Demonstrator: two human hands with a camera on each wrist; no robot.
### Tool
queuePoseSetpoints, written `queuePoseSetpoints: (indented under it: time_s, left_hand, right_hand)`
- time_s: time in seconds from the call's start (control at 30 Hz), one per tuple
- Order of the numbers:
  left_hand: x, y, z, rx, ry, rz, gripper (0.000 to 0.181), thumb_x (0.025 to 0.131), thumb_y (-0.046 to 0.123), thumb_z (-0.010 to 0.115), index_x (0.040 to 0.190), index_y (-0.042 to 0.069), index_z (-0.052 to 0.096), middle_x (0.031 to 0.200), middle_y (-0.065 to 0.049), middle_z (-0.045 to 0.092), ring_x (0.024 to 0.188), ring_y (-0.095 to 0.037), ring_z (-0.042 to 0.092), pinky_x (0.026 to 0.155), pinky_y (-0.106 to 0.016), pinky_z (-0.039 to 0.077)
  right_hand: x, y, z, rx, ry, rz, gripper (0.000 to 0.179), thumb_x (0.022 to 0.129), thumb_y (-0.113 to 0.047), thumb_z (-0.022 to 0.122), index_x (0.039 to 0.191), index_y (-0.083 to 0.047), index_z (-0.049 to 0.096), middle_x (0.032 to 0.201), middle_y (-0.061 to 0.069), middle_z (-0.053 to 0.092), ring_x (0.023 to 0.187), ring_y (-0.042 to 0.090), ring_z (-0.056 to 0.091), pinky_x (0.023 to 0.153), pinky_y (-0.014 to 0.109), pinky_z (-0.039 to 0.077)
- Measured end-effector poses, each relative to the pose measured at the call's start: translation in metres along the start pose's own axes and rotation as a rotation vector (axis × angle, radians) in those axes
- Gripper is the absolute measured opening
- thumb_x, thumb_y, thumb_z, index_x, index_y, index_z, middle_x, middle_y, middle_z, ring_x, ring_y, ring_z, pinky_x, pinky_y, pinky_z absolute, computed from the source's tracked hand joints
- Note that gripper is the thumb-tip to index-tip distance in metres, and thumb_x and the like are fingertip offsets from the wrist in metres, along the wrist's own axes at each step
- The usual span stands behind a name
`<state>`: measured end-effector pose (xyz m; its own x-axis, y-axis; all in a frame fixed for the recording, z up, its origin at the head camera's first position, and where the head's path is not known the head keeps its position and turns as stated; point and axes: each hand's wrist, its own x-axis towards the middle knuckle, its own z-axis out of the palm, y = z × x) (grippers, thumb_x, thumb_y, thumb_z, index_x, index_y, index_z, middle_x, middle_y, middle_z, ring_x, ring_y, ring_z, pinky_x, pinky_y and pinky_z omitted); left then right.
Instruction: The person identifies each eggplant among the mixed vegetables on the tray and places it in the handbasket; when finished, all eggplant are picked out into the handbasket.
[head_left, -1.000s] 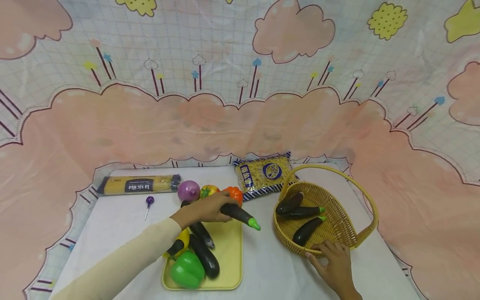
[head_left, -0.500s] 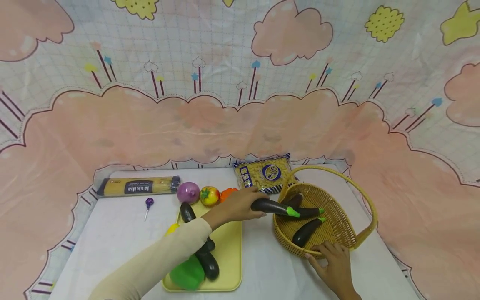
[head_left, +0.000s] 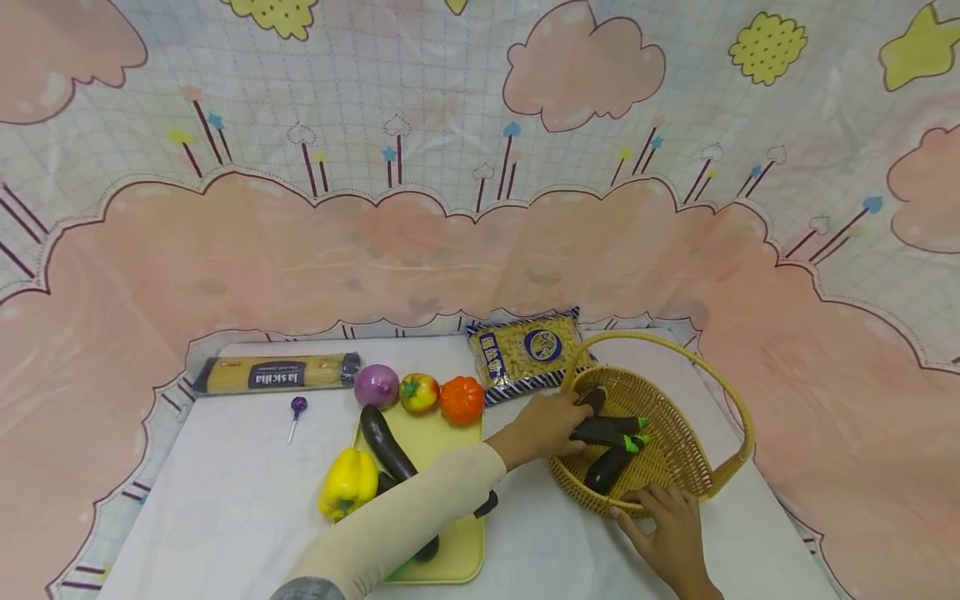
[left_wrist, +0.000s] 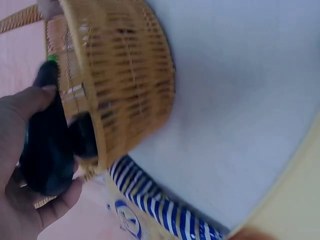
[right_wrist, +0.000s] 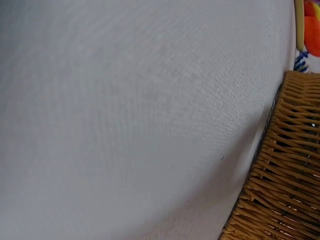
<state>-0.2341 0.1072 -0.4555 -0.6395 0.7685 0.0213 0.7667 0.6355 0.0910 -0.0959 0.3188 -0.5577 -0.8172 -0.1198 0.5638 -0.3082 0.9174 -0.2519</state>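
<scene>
Pink patterned cloth (head_left: 420, 258) hangs behind a white table (head_left: 517, 533). A moment ago the held eggplant (head_left: 600, 432) reached only its stem end over the left rim of the basket (head_left: 678, 433); now it is farther in, just above or against the resting eggplants (head_left: 609, 468). Whether it touches them is unclear. Judging by this, another eggplant is nearly delivered from the tray (head_left: 467, 554), though it is not yet let go.

The left hand (head_left: 550, 421) grips it, thumb on one side and fingers curled round the other, as the left wrist view shows. That arm slants up and rightward across the tray, its sleeve (head_left: 405, 517) hiding part of the vegetables, the hand at the basket's left rim. The right hand (head_left: 670, 533) holds the near rim, thumb outside, apparently steadying it. On the tray, the dark eggplant (head_left: 386, 442) lies beside the yellow pepper (head_left: 350, 483).
</scene>
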Motion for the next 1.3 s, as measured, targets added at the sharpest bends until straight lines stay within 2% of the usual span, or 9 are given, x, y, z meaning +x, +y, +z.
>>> queuePoseSetpoints:
  time_s: [0.13,0.27,0.5,0.67,0.8,0.97,1.07,1.2,1.3]
  left_hand:
    - [0.009,0.014,0.006,0.105,-0.002,0.0,0.052,0.088,0.052,0.068,0.131,0.023,0.062,0.123,0.0,0.061,0.101,-0.014,0.064,0.074,-0.028,0.056]
    - [0.016,0.024,0.012,0.172,-0.017,-0.025,0.051,0.089,0.052,0.066,0.132,0.026,0.061,0.126,0.002,0.06,0.108,-0.015,0.061,0.08,-0.029,0.055]
    - [0.022,0.034,0.022,0.175,-0.063,-0.071,0.054,0.089,0.054,0.065,0.138,0.031,0.055,0.132,0.004,0.057,0.118,-0.013,0.055,0.081,-0.029,0.055]
    - [0.022,0.032,0.027,0.159,-0.049,-0.078,0.059,0.089,0.054,0.065,0.142,0.033,0.05,0.134,0.003,0.056,0.122,-0.014,0.054,0.086,-0.029,0.054]
    - [0.02,0.028,0.027,0.132,-0.051,-0.06,0.063,0.09,0.054,0.064,0.146,0.032,0.045,0.138,0.002,0.053,0.125,-0.015,0.052,0.09,-0.03,0.053]
    - [0.013,0.025,0.022,0.092,-0.041,-0.031,0.063,0.09,0.052,0.065,0.145,0.03,0.046,0.138,0.001,0.053,0.124,-0.015,0.054,0.092,-0.031,0.052]
    - [0.004,0.022,0.017,0.061,-0.026,-0.014,0.062,0.089,0.051,0.066,0.144,0.028,0.049,0.135,0.001,0.056,0.121,-0.014,0.056,0.096,-0.035,0.05]
    - [-0.015,0.014,0.011,0.013,-0.014,0.009,0.06,0.087,0.05,0.07,0.14,0.027,0.053,0.129,0.001,0.06,0.114,-0.014,0.06,0.1,-0.043,0.046]
    - [-0.032,0.005,0.006,-0.043,-0.027,0.018,0.058,0.084,0.044,0.075,0.136,0.027,0.056,0.125,0.001,0.061,0.113,-0.016,0.06,0.104,-0.049,0.043]
  right_hand:
    - [0.0,0.0,0.0,-0.007,0.003,-0.006,0.024,0.069,-0.034,0.086,0.077,-0.018,0.071,0.075,-0.009,0.061,0.072,0.014,0.049,0.074,0.037,0.031]
    - [0.0,-0.001,0.0,-0.004,-0.007,0.009,0.024,0.068,-0.033,0.087,0.077,-0.018,0.071,0.075,-0.009,0.061,0.072,0.013,0.049,0.074,0.037,0.031]
    - [-0.001,-0.002,0.001,0.006,-0.012,0.018,0.024,0.067,-0.033,0.087,0.077,-0.018,0.071,0.075,-0.009,0.061,0.072,0.013,0.049,0.075,0.038,0.031]
    - [0.0,-0.002,0.001,-0.003,0.001,-0.008,0.025,0.067,-0.034,0.087,0.077,-0.018,0.07,0.075,-0.009,0.061,0.072,0.013,0.048,0.073,0.036,0.03]
    - [0.001,-0.001,0.001,-0.01,0.003,-0.005,0.025,0.068,-0.035,0.086,0.076,-0.017,0.07,0.075,-0.008,0.061,0.072,0.014,0.049,0.073,0.037,0.031]
    - [0.001,-0.001,0.001,0.003,0.012,-0.005,0.025,0.07,-0.035,0.085,0.077,-0.016,0.07,0.075,-0.006,0.062,0.072,0.015,0.049,0.075,0.039,0.032]
    - [0.0,-0.001,0.003,0.011,0.016,-0.01,0.025,0.07,-0.035,0.085,0.077,-0.016,0.07,0.075,-0.006,0.062,0.071,0.015,0.048,0.075,0.039,0.032]
    - [-0.001,-0.001,0.003,0.009,0.014,-0.013,0.025,0.07,-0.035,0.085,0.077,-0.016,0.07,0.076,-0.006,0.062,0.072,0.015,0.047,0.076,0.04,0.033]
    - [0.0,-0.001,0.002,0.018,0.028,-0.021,0.024,0.069,-0.034,0.084,0.077,-0.016,0.07,0.076,-0.005,0.063,0.072,0.016,0.048,0.076,0.041,0.033]
